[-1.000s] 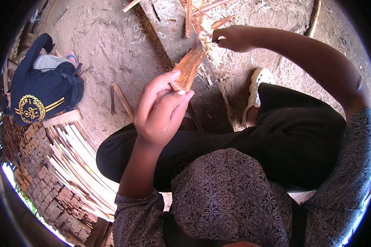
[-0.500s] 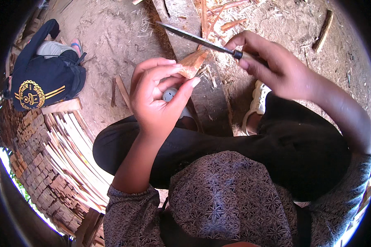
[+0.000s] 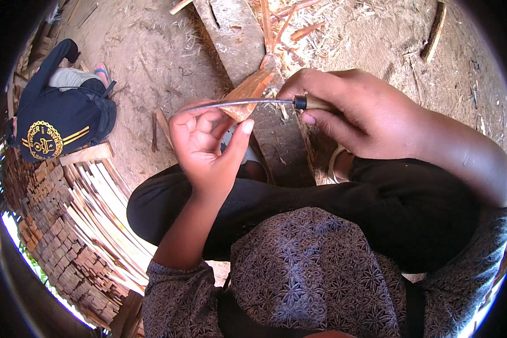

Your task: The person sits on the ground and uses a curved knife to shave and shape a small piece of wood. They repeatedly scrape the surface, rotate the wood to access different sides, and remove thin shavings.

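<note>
My left hand [image 3: 205, 143] grips a tapered piece of wood [image 3: 253, 87] by its near end, thumb on one side and fingers on the other. The wood's narrow end points away from me. In my right hand [image 3: 372, 115] is the handle of a long, thin-bladed knife [image 3: 273, 101]; its black collar shows beside the fingers. The blade, seen nearly edge-on, runs leftward across the near part of the wood, and its tip reaches over the left fingers. Whether the edge bites into the wood, I cannot tell.
A worn wooden plank [image 3: 236, 42] lies on the dirt floor, running between my feet. Shavings and split offcuts [image 3: 307, 32] lie beside it; a stick [image 3: 434, 34] is at far right. Stacked wood strips [image 3: 104, 214] stand left, near another person in a dark jacket [image 3: 62, 112].
The knife has moved left and turned so its blade now crosses the wood instead of being held beyond it. My right hand has come closer to my left, and the wood has shifted slightly left.
</note>
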A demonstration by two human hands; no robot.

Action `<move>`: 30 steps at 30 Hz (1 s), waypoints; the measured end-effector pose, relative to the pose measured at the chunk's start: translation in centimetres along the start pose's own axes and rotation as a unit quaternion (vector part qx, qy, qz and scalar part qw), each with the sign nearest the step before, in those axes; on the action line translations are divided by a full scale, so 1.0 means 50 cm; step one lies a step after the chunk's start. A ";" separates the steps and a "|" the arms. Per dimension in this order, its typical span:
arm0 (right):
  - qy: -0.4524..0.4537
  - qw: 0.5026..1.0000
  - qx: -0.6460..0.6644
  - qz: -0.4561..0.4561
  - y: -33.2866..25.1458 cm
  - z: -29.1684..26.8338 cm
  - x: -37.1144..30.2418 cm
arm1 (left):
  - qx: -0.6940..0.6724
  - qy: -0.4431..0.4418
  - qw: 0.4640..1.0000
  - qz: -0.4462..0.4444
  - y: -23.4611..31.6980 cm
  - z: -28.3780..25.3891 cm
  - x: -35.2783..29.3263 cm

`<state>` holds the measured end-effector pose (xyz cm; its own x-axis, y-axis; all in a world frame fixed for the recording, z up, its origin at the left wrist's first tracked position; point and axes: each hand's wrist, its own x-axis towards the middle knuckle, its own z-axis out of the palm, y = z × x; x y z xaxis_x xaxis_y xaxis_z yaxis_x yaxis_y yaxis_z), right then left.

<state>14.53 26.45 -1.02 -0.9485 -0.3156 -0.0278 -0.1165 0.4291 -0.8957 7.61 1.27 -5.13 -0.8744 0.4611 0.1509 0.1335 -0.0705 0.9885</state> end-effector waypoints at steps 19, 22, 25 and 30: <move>-0.132 0.977 -0.096 0.138 0.075 0.033 0.035 | -0.159 0.039 0.935 -0.314 0.051 0.014 -0.066; -0.108 0.979 -0.110 0.132 0.125 0.046 0.040 | -0.172 0.070 0.927 -0.326 0.047 0.017 -0.064; -0.111 0.976 -0.130 0.133 0.159 0.060 0.061 | -0.196 0.081 0.914 -0.345 0.046 0.007 -0.069; -0.143 0.941 -0.220 0.215 0.241 0.065 0.095 | -0.172 0.039 0.919 -0.354 0.053 -0.002 -0.063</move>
<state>9.56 27.37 -13.40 -0.8255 -0.2202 -0.5197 0.0901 0.8575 -0.5065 10.68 -0.44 -2.97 -0.7178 0.4351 -0.5436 -0.6248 -0.0580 0.7786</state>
